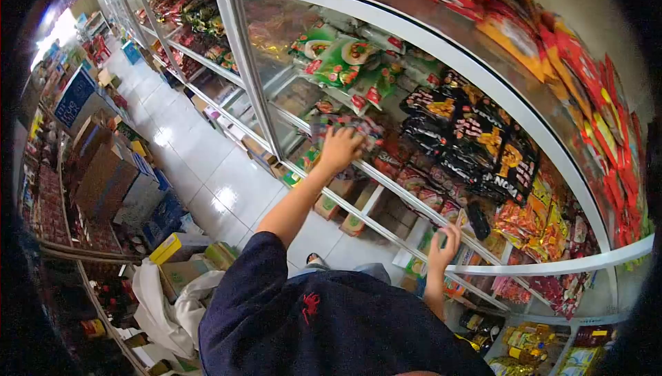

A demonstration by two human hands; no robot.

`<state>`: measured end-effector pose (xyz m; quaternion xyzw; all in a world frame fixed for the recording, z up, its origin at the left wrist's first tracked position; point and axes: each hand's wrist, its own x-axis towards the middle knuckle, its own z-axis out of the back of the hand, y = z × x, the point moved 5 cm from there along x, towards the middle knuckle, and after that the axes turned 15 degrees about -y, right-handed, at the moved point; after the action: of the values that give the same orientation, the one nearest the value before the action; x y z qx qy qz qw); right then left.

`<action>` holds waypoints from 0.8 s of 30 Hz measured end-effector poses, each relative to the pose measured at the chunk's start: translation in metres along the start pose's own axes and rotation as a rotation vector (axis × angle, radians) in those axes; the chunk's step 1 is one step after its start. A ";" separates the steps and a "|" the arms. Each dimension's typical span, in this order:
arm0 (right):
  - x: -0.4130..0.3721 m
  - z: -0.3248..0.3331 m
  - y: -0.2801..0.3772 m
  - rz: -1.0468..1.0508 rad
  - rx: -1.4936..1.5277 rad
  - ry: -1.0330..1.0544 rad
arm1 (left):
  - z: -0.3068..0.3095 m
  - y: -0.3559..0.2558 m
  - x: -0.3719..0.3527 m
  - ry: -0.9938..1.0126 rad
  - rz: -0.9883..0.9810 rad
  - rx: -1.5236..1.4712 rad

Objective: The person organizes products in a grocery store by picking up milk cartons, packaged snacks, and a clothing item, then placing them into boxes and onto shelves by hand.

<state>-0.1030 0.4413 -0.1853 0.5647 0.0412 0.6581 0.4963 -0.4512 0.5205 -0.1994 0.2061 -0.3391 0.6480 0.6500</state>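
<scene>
My left hand (341,148) is over a dark and red packet (369,130) at the shelf's front rail, its fingers bent onto the near end; the packet is slightly blurred. Lower right, my right hand (445,245) is beside the same rail with its fingers curved and apart, holding nothing I can make out. A small black object (477,220) lies just right of it. Green packets (345,59) lie behind my left hand. Black packets (476,135) fill the middle of the shelf, with orange packets (531,221) to their right.
A white metal shelf frame (441,35) curves above the packets, and red packets (593,100) stand on a higher level. Cardboard boxes (103,176) and a white cloth (155,300) are at left. The tiled floor (214,176) runs between. Bottles (527,341) are low at right.
</scene>
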 end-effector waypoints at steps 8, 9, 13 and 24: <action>-0.005 -0.143 0.116 0.103 0.336 0.362 | 0.041 0.166 0.012 -0.104 0.256 0.081; -0.009 -0.158 0.132 0.114 0.371 0.410 | 0.038 0.161 0.009 -0.047 0.221 0.099; -0.028 -0.222 0.163 0.154 0.519 0.526 | 0.050 0.106 -0.021 -0.063 -0.007 -0.260; -0.107 -0.355 0.298 0.462 0.895 0.999 | 0.183 0.177 -0.138 -0.416 1.009 -0.570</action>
<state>-0.5761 0.3954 -0.2048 0.3392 0.4096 0.8467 -0.0140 -0.6472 0.3075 -0.2016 -0.0396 -0.6746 0.7057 0.2129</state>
